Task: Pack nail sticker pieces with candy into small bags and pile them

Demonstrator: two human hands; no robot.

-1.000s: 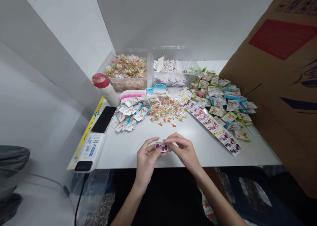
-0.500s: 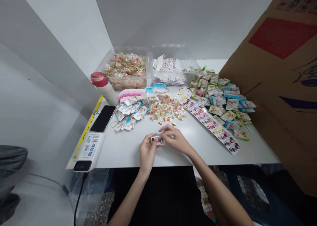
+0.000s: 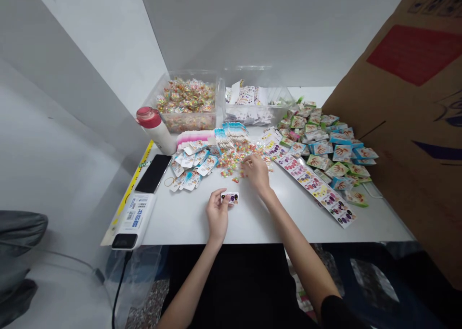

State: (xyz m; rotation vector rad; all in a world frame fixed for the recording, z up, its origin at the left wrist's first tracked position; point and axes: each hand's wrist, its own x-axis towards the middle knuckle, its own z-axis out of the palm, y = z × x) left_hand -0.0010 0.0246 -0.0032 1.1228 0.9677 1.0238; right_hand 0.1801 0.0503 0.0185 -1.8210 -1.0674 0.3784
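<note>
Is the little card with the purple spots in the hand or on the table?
In the hand. The left hand grips one end of the small card with its fingers, and the rest of the card sticks out past them.

**White table (image 3: 173,218), heavily laden**
Clear plastic tubs (image 3: 187,100) at twelve o'clock, smartphone (image 3: 153,173) at nine, green-and-blue packets (image 3: 325,148) at three.

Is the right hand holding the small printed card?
No, the left hand holds that card, while the right hand reaches into the loose colourful pieces.
</note>
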